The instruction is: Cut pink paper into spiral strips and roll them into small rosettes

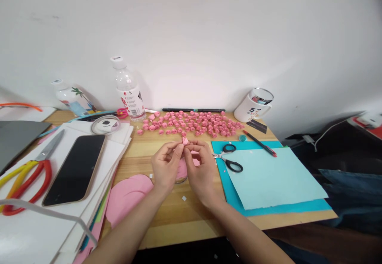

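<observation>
Between the fingertips of my left hand (167, 162) and my right hand (200, 168) is a small pink rolled paper flower (185, 140). Both hands pinch it from either side, thumbs toward me. Beneath and between them, partly hidden, lies more pink paper (182, 170). Pink paper rounds (131, 194) overlap on the table beside my left forearm. Behind my hands, many small pink paper rosettes (197, 124) are spread over the wooden table. Black-handled scissors (234, 165) lie spread just right of my right hand.
Light blue paper (274, 176) lies at right on a darker blue sheet, with a pen (262, 144) across its edge. A white mug (250, 107) and a plastic bottle (128, 91) stand near the wall. At left, a phone (76, 168) and red-yellow scissors (38, 172) rest on papers.
</observation>
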### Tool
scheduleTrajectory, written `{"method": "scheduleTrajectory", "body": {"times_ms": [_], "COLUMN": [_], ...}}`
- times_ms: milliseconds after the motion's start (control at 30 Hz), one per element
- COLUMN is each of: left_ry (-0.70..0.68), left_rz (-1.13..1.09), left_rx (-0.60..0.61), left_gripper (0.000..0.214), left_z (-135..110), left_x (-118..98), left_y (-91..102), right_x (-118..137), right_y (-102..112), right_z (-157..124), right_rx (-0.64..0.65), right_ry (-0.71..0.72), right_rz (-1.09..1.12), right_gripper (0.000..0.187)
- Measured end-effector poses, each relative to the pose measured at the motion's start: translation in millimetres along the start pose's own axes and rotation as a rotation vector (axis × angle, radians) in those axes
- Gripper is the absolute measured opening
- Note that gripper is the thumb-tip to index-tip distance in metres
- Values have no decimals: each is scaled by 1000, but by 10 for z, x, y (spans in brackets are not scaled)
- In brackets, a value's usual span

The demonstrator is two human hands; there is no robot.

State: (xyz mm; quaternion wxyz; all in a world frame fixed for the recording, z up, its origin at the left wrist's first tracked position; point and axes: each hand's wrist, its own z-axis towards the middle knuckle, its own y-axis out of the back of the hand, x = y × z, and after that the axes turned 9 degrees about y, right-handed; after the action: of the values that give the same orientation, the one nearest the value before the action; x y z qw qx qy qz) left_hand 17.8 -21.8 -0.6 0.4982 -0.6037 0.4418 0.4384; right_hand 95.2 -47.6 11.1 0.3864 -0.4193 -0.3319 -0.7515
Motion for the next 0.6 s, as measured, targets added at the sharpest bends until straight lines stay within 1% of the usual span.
{"method": "scheduleTrajectory", "body": {"times_ms": [167,367,467,533,600], "left_ry": [27,45,63,76,83], "left_rz": [-76,-195,-237,-249,-254], "left_rx": [6,67,82,93,102], "left_gripper": [22,19,18,19,20], "left_z": [2,8,7,8,12], "left_x": [-16,-37,-45,-54,-60], "left_y": [-7,-31,-40,-43,-44], "right_x": [-4,-31,-12,5,17], "right_y": [-32,-50,-47,-37,-15], "right_z": [0,3,9,22,44], "right_rx": [-48,-75,-83,-106,-98], "right_ry": [79,105,45,-16,-56], "right_rz": [-15,-17,17,54,105], "right_gripper": [8,5,5,11,15]}}
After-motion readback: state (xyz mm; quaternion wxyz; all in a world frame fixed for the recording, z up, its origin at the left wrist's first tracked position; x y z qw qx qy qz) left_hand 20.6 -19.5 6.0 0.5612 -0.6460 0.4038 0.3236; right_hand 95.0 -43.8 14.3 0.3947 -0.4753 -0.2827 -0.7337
